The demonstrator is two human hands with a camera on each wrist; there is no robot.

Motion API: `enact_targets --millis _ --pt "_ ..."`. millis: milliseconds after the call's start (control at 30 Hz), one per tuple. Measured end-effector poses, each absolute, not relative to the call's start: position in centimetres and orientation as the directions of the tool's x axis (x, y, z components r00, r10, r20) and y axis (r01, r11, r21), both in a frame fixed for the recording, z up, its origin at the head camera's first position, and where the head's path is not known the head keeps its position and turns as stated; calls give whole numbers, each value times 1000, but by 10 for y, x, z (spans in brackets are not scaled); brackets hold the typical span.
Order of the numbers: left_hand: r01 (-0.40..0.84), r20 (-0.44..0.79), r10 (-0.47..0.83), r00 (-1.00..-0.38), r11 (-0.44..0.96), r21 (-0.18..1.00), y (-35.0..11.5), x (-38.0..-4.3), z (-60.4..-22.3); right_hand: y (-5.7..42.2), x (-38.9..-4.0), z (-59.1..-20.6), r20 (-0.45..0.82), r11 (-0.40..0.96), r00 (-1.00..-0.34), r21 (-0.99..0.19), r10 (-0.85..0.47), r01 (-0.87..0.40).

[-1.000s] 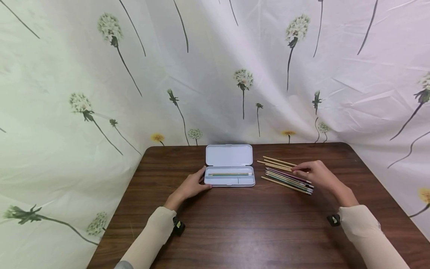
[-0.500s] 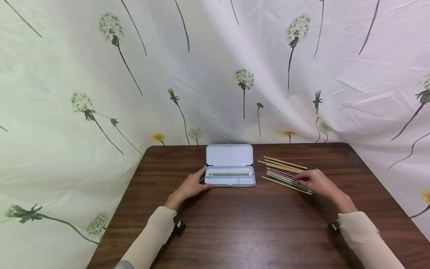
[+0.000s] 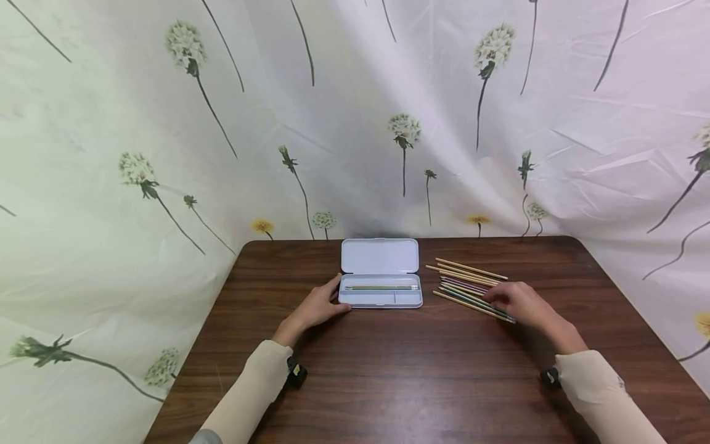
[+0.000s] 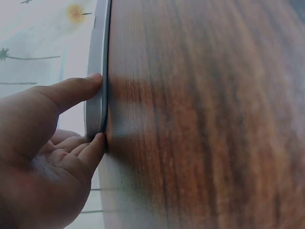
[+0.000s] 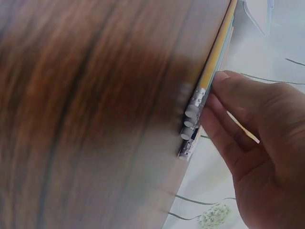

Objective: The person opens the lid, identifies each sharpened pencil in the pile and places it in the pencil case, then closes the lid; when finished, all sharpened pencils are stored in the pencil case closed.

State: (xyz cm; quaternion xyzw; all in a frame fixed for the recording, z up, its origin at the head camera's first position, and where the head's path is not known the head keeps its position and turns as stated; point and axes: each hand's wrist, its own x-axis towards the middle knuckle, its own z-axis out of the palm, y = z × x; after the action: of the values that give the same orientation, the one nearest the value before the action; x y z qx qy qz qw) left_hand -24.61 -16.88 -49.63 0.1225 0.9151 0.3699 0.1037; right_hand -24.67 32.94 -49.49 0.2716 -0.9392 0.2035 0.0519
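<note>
An open white pencil case [image 3: 380, 297] lies toward the back of the table, its lid [image 3: 379, 256] tipped back. A few pencils [image 3: 383, 287] rest in its long rear compartment. My left hand [image 3: 317, 306] holds the case's left end, thumb at the front side and fingers round the end. To the right, several pencils [image 3: 463, 300] lie fanned out, purple, green and yellow among them. Over their eraser ends, my right hand [image 3: 521, 303] pinches at a pencil with thumb and fingertips. White erasers [image 5: 190, 123] in metal ferrules show beside the fingers in the right wrist view.
Plain wood-coloured sticks or pencils [image 3: 471, 269] lie behind the coloured ones. The brown wooden table [image 3: 410, 376] ends at a pale cloth [image 3: 355, 123] printed with dandelions, hanging at the back and sides.
My right hand has come slightly nearer the front and now works among the coloured pencils instead of the plain ones behind. The coloured pencils have shifted a little. My left hand stays on the case.
</note>
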Motion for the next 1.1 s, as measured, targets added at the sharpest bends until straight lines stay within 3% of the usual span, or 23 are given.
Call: enact_targets --millis 367,700,1100 --pt "157 -92 304 -948 703 694 -169 -249 -498 330 -246 -494 193 803 -849 -278 -492 -528" --pt "149 -100 304 -947 695 703 -168 -247 -497 331 -247 -496 200 796 -858 -321 -473 -514" --pt "159 -98 310 -946 703 693 -170 -249 -498 311 -257 -475 366 730 -801 -346 -474 -590"
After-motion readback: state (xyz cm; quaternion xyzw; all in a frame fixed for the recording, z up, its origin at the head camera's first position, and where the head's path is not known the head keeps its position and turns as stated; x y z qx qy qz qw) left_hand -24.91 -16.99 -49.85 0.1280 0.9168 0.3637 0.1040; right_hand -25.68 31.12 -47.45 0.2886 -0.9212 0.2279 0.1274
